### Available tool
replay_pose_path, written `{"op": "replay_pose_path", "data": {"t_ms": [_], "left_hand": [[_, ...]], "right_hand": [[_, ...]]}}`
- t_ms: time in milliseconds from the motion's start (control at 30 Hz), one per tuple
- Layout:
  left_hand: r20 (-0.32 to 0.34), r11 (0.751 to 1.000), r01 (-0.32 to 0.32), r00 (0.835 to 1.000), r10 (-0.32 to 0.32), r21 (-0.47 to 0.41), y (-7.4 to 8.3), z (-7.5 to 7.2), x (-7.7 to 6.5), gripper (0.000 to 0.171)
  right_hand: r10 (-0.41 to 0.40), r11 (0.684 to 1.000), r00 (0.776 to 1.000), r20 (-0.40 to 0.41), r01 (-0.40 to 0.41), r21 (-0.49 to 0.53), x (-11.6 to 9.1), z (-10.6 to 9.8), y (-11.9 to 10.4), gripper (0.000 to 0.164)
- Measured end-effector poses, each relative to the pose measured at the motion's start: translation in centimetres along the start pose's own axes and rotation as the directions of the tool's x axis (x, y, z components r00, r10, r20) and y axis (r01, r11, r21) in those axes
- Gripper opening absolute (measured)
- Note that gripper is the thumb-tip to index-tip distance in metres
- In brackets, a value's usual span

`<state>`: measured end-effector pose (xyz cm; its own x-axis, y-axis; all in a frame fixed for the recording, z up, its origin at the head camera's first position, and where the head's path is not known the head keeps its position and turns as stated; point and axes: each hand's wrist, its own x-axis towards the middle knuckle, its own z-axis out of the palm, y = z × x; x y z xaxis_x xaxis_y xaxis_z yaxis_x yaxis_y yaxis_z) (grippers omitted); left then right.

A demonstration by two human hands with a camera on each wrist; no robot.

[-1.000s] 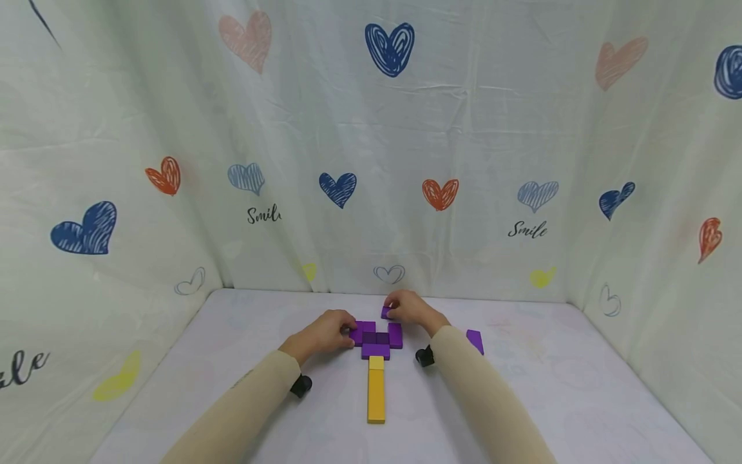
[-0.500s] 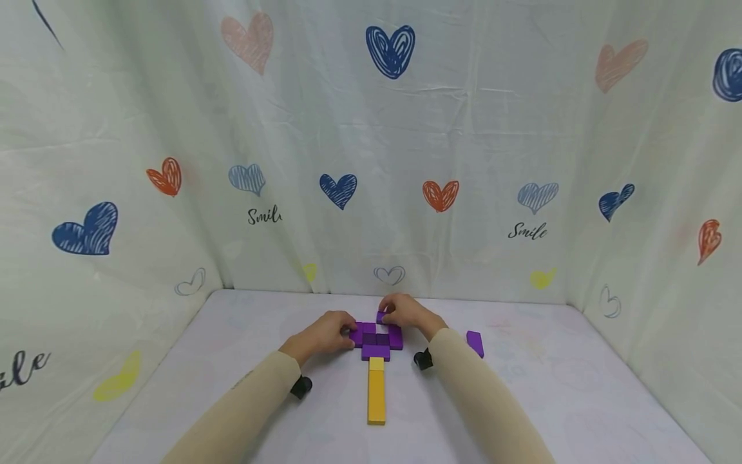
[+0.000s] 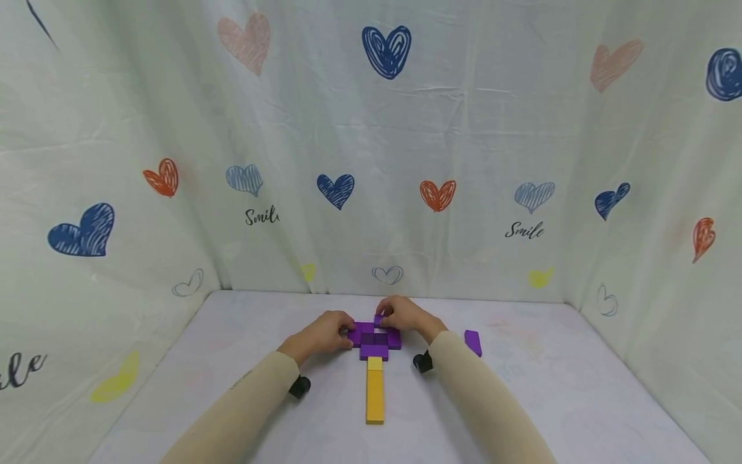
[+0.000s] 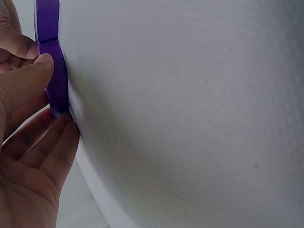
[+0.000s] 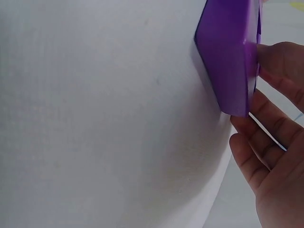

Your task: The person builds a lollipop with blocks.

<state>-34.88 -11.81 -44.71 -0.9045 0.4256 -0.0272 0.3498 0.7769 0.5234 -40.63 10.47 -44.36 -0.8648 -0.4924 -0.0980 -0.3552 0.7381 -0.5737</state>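
Flat purple blocks lie together on the table in a ring around dark purple squares (image 3: 373, 339). My left hand (image 3: 324, 333) grips the purple block (image 3: 353, 336) at the ring's left side, thumb on the near side and fingers at the far end. In the left wrist view the thumb presses along that block's edge (image 4: 58, 78). My right hand (image 3: 402, 314) pinches a small purple block (image 3: 379, 320) at the ring's far side. Close beneath its fingers lies the right-side purple block (image 3: 394, 339), which looks large in the right wrist view and hides the small one.
A yellow bar (image 3: 375, 399) with a paler yellow square (image 3: 375, 364) at its top runs toward me from the ring. Apart on the right lies a slant-sided purple block (image 3: 473, 342), next to my right sleeve (image 3: 481, 393). A heart-printed curtain (image 3: 371, 245) closes off the back.
My right hand has moved slightly left and nearer with the small purple block, bringing it against the ring's far side. The left hand stays in place on its block.
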Motion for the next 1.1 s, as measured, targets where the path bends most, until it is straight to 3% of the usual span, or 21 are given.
{"op": "replay_pose_path", "data": {"t_ms": [800,1100], "left_hand": [[-0.013,1.0,-0.025,1.0,0.025,0.004,-0.1,0.0,-0.1,0.031],[-0.012,0.999,-0.035,0.999,0.036,0.01,0.0,-0.1,-0.1,0.03]], "right_hand": [[-0.05,0.998,0.999,0.008,0.05,0.041,-0.9,0.5,0.2,0.016],[-0.01,0.998,1.0,0.013,0.009,0.068,-1.2,0.7,0.3,0.017]]}}
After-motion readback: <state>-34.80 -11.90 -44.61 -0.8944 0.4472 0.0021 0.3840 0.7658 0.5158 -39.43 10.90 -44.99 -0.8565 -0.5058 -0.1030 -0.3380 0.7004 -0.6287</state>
